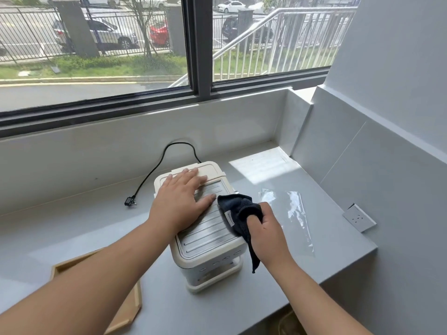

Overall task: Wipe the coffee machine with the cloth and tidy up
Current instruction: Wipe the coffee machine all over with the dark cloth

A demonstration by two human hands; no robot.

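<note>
Your coffee machine (205, 235) stands upright on the grey desk (96, 226). It has a cream-white casing, a ribbed metal top plate and a row of buttons along the front edge. Its black cord (154, 172) runs from the rear and ends in a plug (130, 201) lying loose on the desk. Your cloth (235, 209) is dark navy, bunched in your right hand (266, 228) against the top plate's right edge, with one tail hanging down the machine's side.

1. A wide window (96, 44) with a dark frame (202, 56) runs along the far side, well beyond the right hand's (266, 228) grip.
2. Through it show grass (108, 65), a fence (29, 32), parked cars (108, 35) and a stair railing (278, 32).
3. A grey counter (302, 262) spreads beneath and around the grip.
4. A sunlit patch (263, 165) lies beyond the grip, slightly right.
5. A white socket (359, 217) sits on the pale wall (362, 165) right of the grip.
</note>
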